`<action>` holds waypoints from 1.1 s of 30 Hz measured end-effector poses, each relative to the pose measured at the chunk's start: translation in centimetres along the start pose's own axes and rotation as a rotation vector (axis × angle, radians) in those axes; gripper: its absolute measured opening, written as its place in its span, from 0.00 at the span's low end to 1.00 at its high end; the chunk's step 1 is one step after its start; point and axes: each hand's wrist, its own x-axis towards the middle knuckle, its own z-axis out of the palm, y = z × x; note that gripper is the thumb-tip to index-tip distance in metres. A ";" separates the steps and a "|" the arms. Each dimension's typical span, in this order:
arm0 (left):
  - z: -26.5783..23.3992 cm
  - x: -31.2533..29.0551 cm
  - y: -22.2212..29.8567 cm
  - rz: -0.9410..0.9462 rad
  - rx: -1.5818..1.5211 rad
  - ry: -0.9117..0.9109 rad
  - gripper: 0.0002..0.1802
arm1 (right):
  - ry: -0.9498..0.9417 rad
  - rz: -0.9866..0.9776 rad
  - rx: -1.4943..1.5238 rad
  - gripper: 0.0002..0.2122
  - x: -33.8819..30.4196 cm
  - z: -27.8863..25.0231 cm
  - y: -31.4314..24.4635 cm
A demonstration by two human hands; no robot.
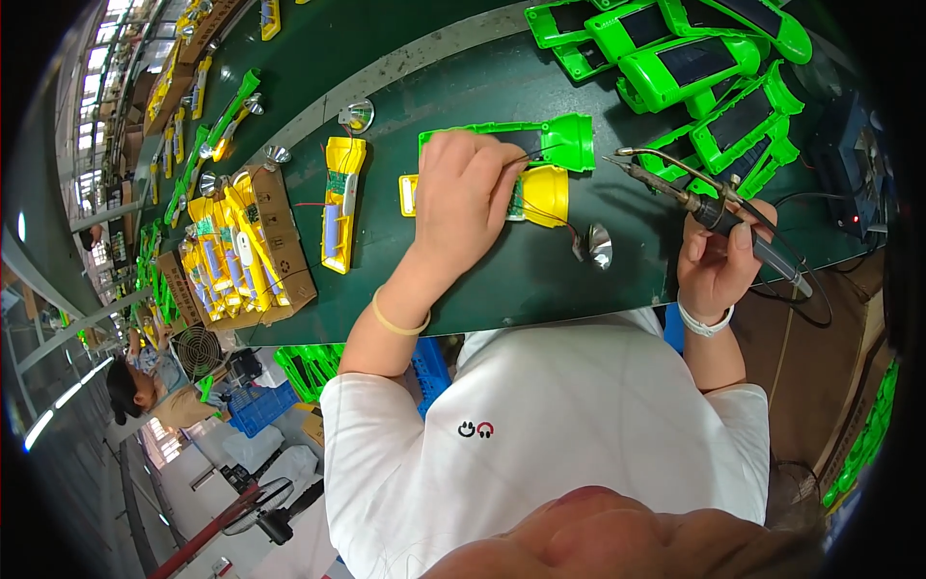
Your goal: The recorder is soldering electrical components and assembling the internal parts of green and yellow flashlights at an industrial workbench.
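My left hand [463,198] rests on a yellow torch shell [540,196] and pinches a thin black wire above it. A green torch half [555,138] lies just behind that shell. My right hand [719,256] grips a soldering iron [675,183] by its dark handle, with the metal tip pointing left toward the green half and hanging a little apart from it. A silver reflector cone [599,245] sits on the dark green belt [463,280] between my two hands.
A pile of green torch bodies with dark panels [694,68] fills the right back. Another yellow torch half [342,203] lies left of my hand, beside a cardboard box of yellow halves [241,256]. A blue soldering station [858,164] stands far right. Another person [145,386] sits lower left.
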 end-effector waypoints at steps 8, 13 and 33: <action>-0.6 0.0 0.2 -0.181 -0.155 -0.384 0.03 | -0.099 0.164 -0.181 0.12 -0.1 0.4 -0.1; -0.6 0.3 0.9 -0.138 -0.054 -0.380 0.02 | -0.171 0.152 -0.259 0.11 0.0 0.6 0.4; -0.6 0.9 1.2 -0.120 0.040 -0.443 0.03 | -0.308 0.198 -0.419 0.10 1.1 1.5 1.7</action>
